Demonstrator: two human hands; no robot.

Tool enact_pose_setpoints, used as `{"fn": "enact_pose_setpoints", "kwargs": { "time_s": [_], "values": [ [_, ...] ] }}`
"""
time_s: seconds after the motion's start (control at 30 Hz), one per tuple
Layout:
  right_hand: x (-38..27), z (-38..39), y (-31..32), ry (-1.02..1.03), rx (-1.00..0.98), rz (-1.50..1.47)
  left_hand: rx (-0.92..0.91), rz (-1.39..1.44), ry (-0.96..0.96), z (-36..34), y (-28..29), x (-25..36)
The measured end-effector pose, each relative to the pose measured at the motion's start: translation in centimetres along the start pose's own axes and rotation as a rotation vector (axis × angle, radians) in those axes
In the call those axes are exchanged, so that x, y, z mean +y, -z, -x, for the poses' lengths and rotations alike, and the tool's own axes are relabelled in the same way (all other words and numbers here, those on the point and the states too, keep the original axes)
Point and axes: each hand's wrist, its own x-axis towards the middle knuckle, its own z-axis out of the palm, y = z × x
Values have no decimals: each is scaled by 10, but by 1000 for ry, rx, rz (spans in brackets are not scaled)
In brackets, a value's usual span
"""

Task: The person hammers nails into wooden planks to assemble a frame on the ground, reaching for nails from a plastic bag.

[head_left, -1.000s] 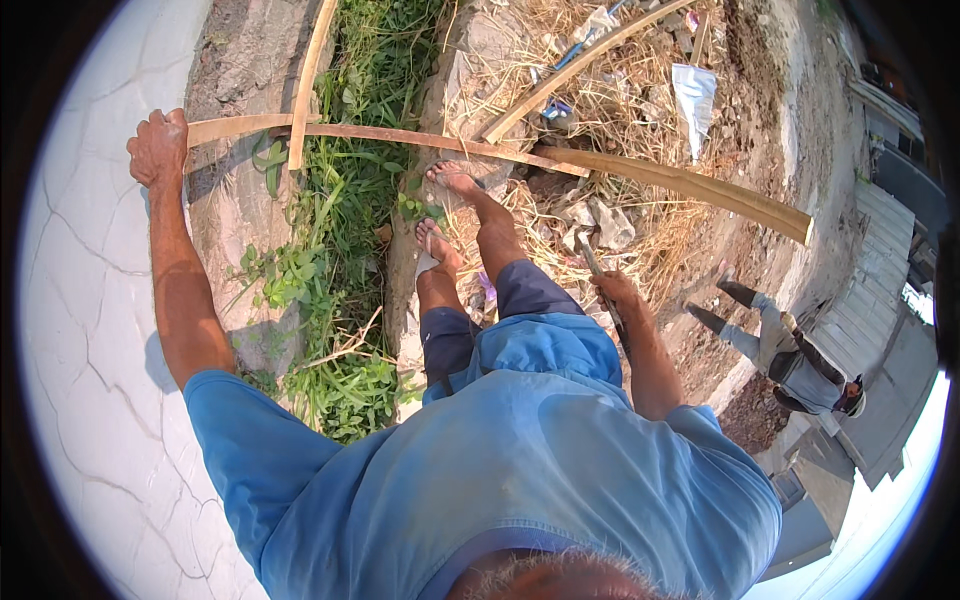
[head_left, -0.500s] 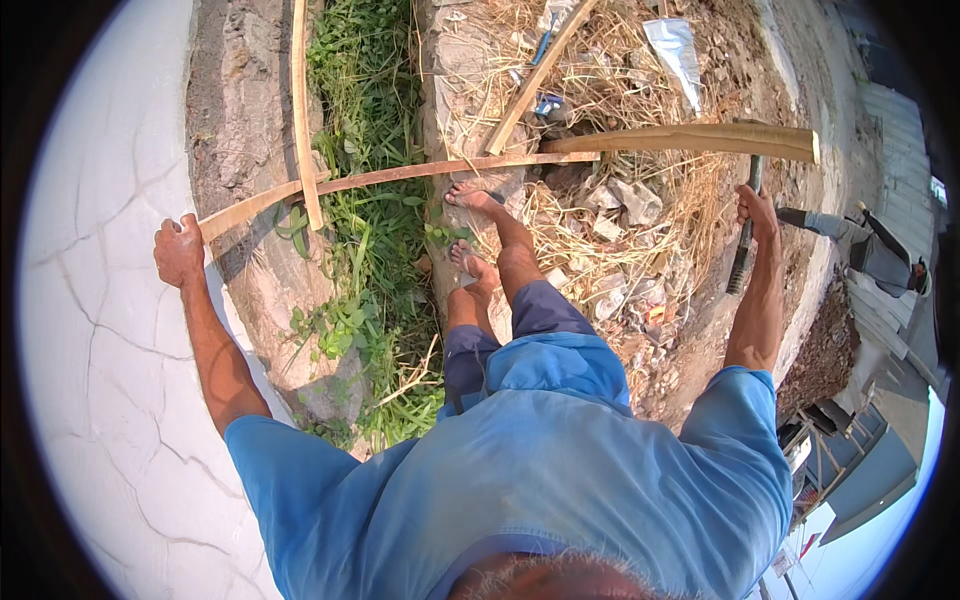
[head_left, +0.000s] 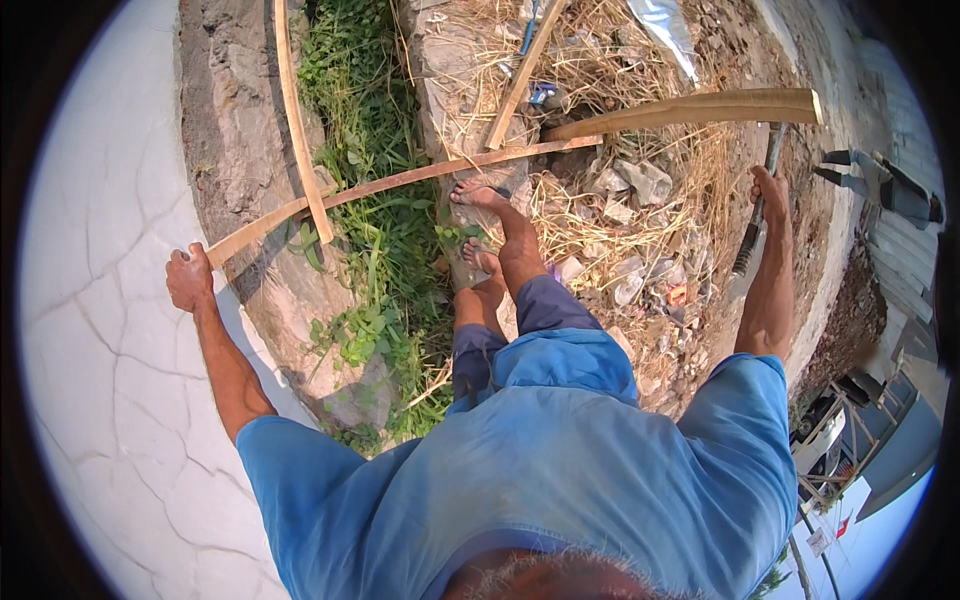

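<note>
My left hand (head_left: 190,278) is closed round the near end of a long, thin wooden batten (head_left: 430,172), beside the white wall. The batten runs across the green plants to the foot of a thick wooden post (head_left: 690,110). A second wooden strip (head_left: 297,120) crosses the batten near my left hand. My right hand (head_left: 769,195) grips what looks like a hammer (head_left: 752,232) with a black ribbed handle and metal shaft. Its upper end meets the post near the post's cut end, and its head is hidden there.
The white cracked wall (head_left: 100,330) fills the left side. A plant-filled trench (head_left: 365,130) lies between concrete edges, with my bare feet on its right edge. Straw and rubble (head_left: 640,185) surround the post. Another wooden strip (head_left: 525,75) lies ahead; a person (head_left: 890,190) is at far right.
The view has shifted slightly. My right hand and the hammer have tilted a little against the post. My left hand keeps its hold on the batten. The person at right appears farther up.
</note>
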Motion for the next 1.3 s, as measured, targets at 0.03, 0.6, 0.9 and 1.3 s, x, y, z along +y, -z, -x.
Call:
{"fn": "enact_pose_setpoints", "kwargs": {
  "time_s": [0.03, 0.6, 0.9, 1.3],
  "values": [
    [7, -7, -2, -30, 34, -27, 3, 2, -2, 0, -1, 2],
    [136, 65, -330, -170, -505, 219, 100, -235, -230, -23, -79, -18],
    [113, 21, -678, 478, -958, 849, 42, 59, 33, -70, -200, -11],
    [175, 34, -890, 671, -1024, 1024, 151, -35, -243, -82, -300, -83]
  ]
}}
